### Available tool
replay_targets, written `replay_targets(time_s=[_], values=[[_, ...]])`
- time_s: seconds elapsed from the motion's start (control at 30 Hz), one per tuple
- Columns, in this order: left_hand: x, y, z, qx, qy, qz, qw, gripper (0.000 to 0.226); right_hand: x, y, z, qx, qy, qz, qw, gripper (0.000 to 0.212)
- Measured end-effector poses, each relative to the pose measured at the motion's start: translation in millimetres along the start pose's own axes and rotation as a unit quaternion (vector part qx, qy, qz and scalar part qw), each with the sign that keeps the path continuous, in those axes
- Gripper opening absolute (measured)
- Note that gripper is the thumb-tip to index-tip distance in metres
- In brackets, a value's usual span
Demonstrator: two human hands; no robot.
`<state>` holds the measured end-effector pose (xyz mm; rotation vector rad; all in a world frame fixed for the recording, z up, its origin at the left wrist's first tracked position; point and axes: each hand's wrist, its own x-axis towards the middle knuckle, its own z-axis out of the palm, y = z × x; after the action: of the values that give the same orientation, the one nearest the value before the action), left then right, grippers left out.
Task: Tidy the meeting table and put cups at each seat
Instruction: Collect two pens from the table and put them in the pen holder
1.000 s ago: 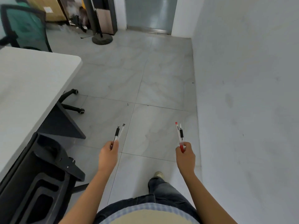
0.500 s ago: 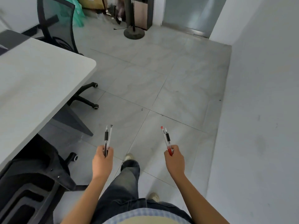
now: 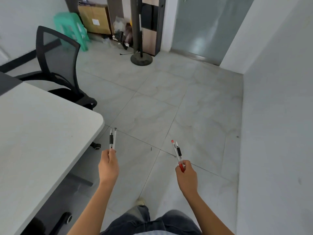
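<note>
My left hand (image 3: 108, 164) is closed around two pens (image 3: 112, 138) with black grips, their tips pointing up and away. Two more pens (image 3: 177, 152), one with red ends and one with a black grip, stick up from my right hand (image 3: 186, 175). Both hands hover over the tiled floor, right of the white meeting table (image 3: 33, 133), whose rounded corner lies just left of my left hand. No cups are in view.
A black mesh office chair (image 3: 57, 65) stands at the table's far end. Further back are a green plastic stool (image 3: 72, 29), a cardboard box (image 3: 94, 19), a pole on a round base (image 3: 141, 59) and a glass door (image 3: 203, 26). A white wall (image 3: 279, 116) runs along the right.
The view has swung left and forward along the table's side; the far chair, stool and boxes have come into view. Both hands keep the same grip on their pens.
</note>
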<state>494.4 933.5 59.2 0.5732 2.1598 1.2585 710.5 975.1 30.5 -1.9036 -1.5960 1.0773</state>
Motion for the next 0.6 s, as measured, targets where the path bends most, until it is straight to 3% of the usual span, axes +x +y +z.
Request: replay_targets(time_s=[0.27, 0.6], values=[[51.4, 16.1, 59.9, 0.049, -0.034, -0.059, 0.996, 0.025, 83.1, -9.9, 6.8, -0.014, -0.043, 0.015, 0.999, 0.006], [128.4, 110.1, 195.9, -0.006, -0.002, -0.06, 0.998, 0.021, 288.9, -64.6, -53.8, 0.014, -0.042, -0.04, 0.998, 0.01]])
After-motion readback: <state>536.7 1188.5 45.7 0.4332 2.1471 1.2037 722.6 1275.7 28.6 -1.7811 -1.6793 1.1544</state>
